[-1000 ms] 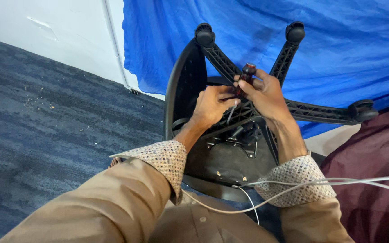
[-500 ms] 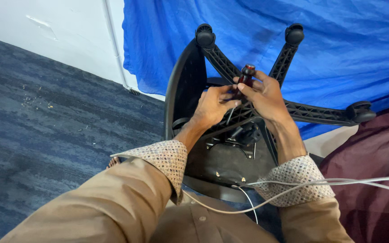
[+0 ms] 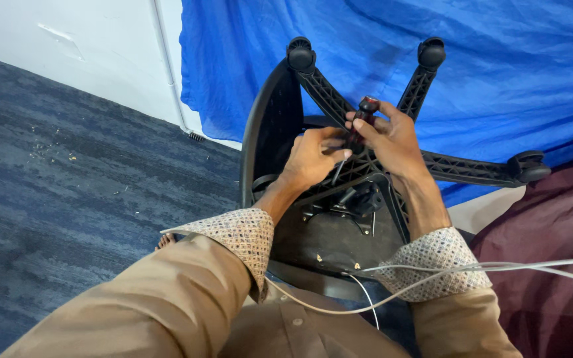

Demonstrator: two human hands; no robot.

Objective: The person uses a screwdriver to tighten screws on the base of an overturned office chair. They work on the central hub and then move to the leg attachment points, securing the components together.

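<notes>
A black office chair [image 3: 270, 126] lies tipped over, its star base [image 3: 455, 167] and castors facing up. My right hand [image 3: 396, 142] is wrapped around the dark red handle of a screwdriver [image 3: 363, 114], held at the hub of the base. The metal shaft runs down toward my left hand [image 3: 310, 158], whose fingers pinch it near the tip. Below the hands sits the chair's black seat mechanism [image 3: 356, 199].
Blue cloth [image 3: 499, 59] hangs behind the chair. Dark blue carpet [image 3: 67, 172] with small crumbs covers the floor at left, under a white wall [image 3: 101, 40]. A maroon cloth [image 3: 552, 238] lies at right. White cables [image 3: 432, 275] cross my lap.
Both hands and the screwdriver have stayed at the hub with only a slight shift; the view has drifted a little downward.
</notes>
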